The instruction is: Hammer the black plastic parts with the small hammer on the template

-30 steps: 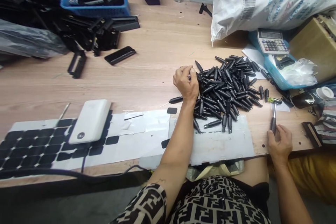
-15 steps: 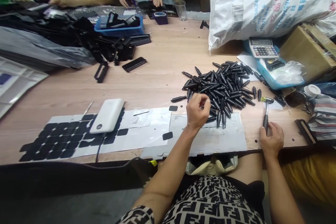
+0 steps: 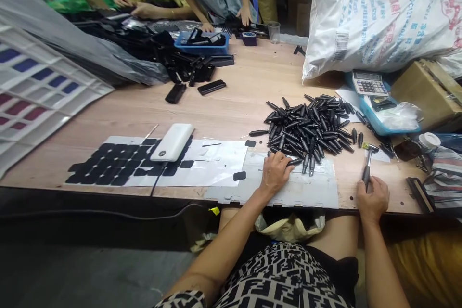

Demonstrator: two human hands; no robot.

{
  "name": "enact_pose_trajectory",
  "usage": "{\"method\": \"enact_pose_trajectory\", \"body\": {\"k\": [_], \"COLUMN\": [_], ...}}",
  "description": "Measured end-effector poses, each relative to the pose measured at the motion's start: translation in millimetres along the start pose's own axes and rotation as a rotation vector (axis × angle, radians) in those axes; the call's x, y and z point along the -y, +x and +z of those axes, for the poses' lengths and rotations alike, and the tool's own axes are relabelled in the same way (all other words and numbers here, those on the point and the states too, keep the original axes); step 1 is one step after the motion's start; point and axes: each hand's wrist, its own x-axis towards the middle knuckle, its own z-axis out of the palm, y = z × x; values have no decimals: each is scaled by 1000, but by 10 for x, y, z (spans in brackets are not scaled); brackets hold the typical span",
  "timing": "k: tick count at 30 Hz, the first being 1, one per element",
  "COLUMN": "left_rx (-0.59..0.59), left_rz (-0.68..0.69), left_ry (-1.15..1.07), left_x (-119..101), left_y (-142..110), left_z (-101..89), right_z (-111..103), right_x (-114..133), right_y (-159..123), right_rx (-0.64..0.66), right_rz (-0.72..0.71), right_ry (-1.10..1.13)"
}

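Gripping the hammer [image 3: 366, 173], R hand [image 3: 373, 197] is closed, w/ hammer head [image 3: 370, 146] just beyond it. L hand [image 3: 275, 172] is curled at a blk part [image 3: 294, 161]; cannot tell if gripped. Pile of blk parts [image 3: 306, 126] lies just beyond L hand.

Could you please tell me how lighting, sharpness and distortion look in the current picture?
Head view: the wooden table is fairly evenly lit, while the space beneath it falls dark. Head view: in the pile of black parts, fine detail merges into darkness. Head view: the white panel at the left edge looks stretched and soft, and the small print on the white sack is blurry.
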Motion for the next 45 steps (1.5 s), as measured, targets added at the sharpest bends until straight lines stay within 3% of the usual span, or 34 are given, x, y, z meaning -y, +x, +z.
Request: {"method": "enact_pose_trajectory", "body": {"k": [3,8,10,17,21,24,28,33,35,38,40,45], "left_rx": [-18,-254,-279,106,173,185,215,245,244,228,227,251], "left_rz": [-16,-129,-147,117,139,107,59,24,21,24,30,52], "left_ry": [-78,-372,-460,-255,-216,-291,-359,-341,-312,-290,-313,-346], "left_x": [-8,-36,-51,-67,-43,-3,22,-65,-105,-125,-112,-65], "left_y": [0,-23,-61,-362,-407,-373,-336,-329,-338,-348,-347,-328], "left_z": [-27,-162,-223,-216,-132,-119,-140,-174,-183,-186,-184,-171], "right_z": [-12,-23,-35,-89,-96,-192,-456,-814,-924,-1013,-1007,-855], "right_x": [23,46,50,201,240,207,225,462,597,775,862,1019], "right_y": [11,20,16,184,494,583,257,-456,-676,-912,-1021,-1124], "right_rx": [2,4,15,139,303,373,366,187,275,658,753,668], "right_rz": [6,35,43,188,333,467,568,388,373,409,381,97], "right_ry": [11,17,23,-96,-108,67,332,484,598,676,632,540]}}
